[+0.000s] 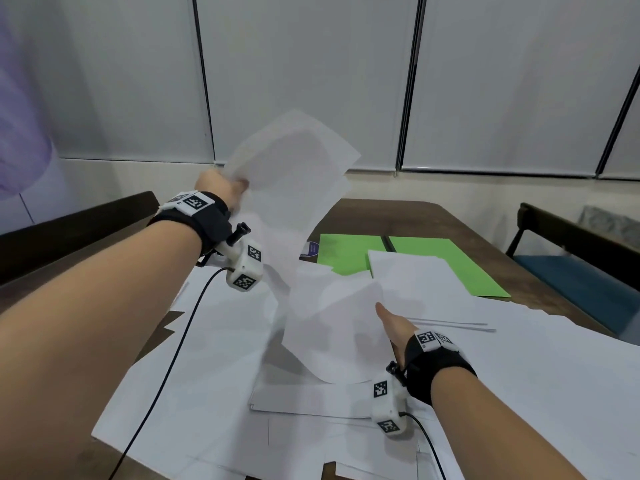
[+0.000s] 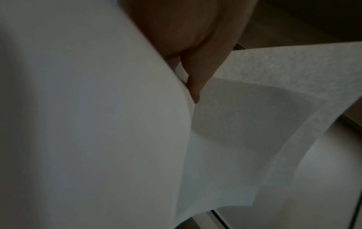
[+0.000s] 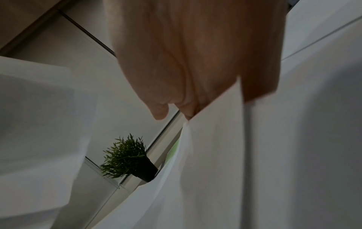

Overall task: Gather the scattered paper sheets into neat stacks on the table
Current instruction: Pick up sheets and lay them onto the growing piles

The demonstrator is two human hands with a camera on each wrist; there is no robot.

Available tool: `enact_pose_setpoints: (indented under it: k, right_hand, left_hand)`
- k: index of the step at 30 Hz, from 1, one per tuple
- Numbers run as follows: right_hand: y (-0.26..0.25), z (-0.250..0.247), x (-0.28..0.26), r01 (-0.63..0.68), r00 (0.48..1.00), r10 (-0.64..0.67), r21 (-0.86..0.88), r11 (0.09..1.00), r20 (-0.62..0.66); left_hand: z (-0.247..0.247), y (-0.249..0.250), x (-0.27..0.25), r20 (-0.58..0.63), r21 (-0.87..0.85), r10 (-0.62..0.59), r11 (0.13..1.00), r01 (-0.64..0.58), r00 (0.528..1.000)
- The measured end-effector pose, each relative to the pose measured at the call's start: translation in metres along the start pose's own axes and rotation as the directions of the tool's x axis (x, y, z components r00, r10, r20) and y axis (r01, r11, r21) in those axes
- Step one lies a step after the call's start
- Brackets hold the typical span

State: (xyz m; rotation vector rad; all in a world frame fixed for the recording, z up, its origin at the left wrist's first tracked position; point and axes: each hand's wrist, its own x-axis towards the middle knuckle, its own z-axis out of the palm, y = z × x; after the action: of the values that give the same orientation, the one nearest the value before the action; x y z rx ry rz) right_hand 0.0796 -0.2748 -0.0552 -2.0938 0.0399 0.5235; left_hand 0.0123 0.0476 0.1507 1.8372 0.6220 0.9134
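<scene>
Left hand (image 1: 221,188): raised above the worktop (image 1: 446,220), grip closed on the edge of several white sheets (image 1: 294,168) held in the air, blurred. Right hand (image 1: 394,327): lower, grip closed on a curled sheet (image 1: 332,327) lifted from the loose papers (image 1: 519,368) covering the worktop. A green folder (image 1: 349,251) lies at the far side, partly under paper. The right wrist view shows a small potted plant (image 3: 127,158).
</scene>
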Motion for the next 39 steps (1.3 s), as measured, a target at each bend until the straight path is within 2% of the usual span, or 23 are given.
enact_pose_setpoints:
  k: [7,11,14,16,19,21,24,26,27,30,32,34,37,39]
  right_hand:
    - [-0.002,0.002,0.000,-0.010,0.999,0.009,0.015,1.000,0.031]
    - [-0.004,0.001,-0.007,-0.012,1.000,0.011,0.056,0.998,0.016]
    - [-0.002,0.003,-0.002,-0.003,1.000,0.003,0.104,0.995,0.004]
    - [0.003,0.006,0.007,-0.027,0.999,0.023,0.133,0.991,0.036]
    - [0.014,0.010,0.028,-0.041,0.998,0.033,0.179,0.983,0.049]
    - [0.005,0.008,0.005,-0.026,0.998,0.016,0.149,0.989,0.067]
    - [-0.007,0.004,-0.022,0.013,0.997,-0.021,0.105,0.994,0.076]
    - [-0.005,0.001,-0.026,0.059,0.992,-0.064,0.047,0.997,0.107]
    - [-0.004,0.001,-0.029,0.075,0.989,-0.074,-0.002,0.997,0.130]
    - [0.005,0.005,-0.019,0.157,0.979,-0.130,-0.168,0.973,0.159]
    - [0.011,0.006,-0.008,0.169,0.979,-0.136,-0.228,0.959,0.150]
    - [0.013,0.006,-0.002,0.170,0.978,-0.140,-0.208,0.963,0.155]
    - [0.019,0.005,0.004,0.202,0.972,-0.179,-0.151,0.968,0.155]
    - [0.017,0.003,-0.009,0.227,0.965,-0.214,-0.075,0.971,0.151]
  left_hand:
    - [-0.020,0.027,0.018,-0.042,-0.017,0.038,0.999,-0.039,0.998]
    - [-0.026,0.026,0.016,-0.037,-0.035,0.032,0.999,-0.034,0.999]
    - [-0.013,-0.001,0.003,0.016,0.029,-0.042,0.999,0.042,0.999]
    - [0.001,-0.035,-0.010,0.077,0.083,-0.166,0.984,0.160,0.983]
    - [0.029,-0.086,-0.044,0.205,0.226,-0.324,0.934,0.277,0.924]
    - [0.045,-0.112,-0.076,0.304,0.345,-0.422,0.884,0.314,0.854]
    - [0.062,-0.138,-0.109,0.398,0.602,-0.562,0.757,0.256,0.725]
    - [0.065,-0.137,-0.119,0.461,0.617,-0.588,0.751,0.237,0.665]
    - [0.066,-0.136,-0.121,0.486,0.620,-0.581,0.756,0.211,0.653]
    - [0.064,-0.133,-0.120,0.495,0.655,-0.572,0.741,0.151,0.654]
    - [0.062,-0.132,-0.118,0.493,0.652,-0.546,0.747,0.128,0.677]
    - [0.062,-0.134,-0.118,0.484,0.656,-0.541,0.745,0.123,0.688]
    - [0.063,-0.138,-0.120,0.477,0.604,-0.563,0.768,0.214,0.675]
    - [0.061,-0.137,-0.122,0.474,0.585,-0.560,0.777,0.233,0.679]
